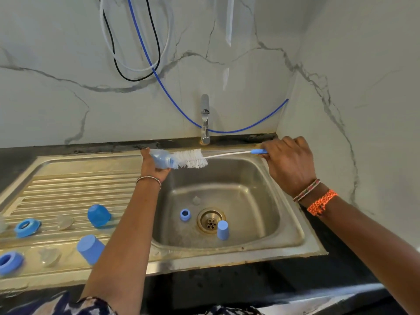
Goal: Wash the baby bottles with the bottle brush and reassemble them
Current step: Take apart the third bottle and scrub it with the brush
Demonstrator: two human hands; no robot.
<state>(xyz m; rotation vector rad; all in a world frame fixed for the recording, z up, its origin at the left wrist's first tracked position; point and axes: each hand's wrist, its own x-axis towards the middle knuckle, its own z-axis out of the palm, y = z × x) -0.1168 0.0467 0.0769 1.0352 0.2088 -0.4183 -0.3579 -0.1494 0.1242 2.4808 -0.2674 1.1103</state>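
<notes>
My left hand [152, 167] grips a clear bluish baby bottle [161, 159] lying on its side above the sink's back left corner, mouth to the right. My right hand [288, 162] holds the blue handle of the bottle brush [193, 158]. Its white bristles are at the bottle's mouth, mostly outside it. In the basin [256, 214] lie a blue collar ring [185, 215], a blue cap [222, 230] and a clear teat [196, 200]. On the drainboard [75, 185] sit two blue caps [99, 215] [90, 248], two blue rings [26, 227] [9, 262] and two clear teats [65, 222] [50, 255].
A chrome tap [205, 119] stands behind the basin, no water running from it. The drain [211, 221] is in the basin's middle. Blue, black and white hoses [145, 53] hang on the marble wall. A dark counter [227, 285] edges the sink in front.
</notes>
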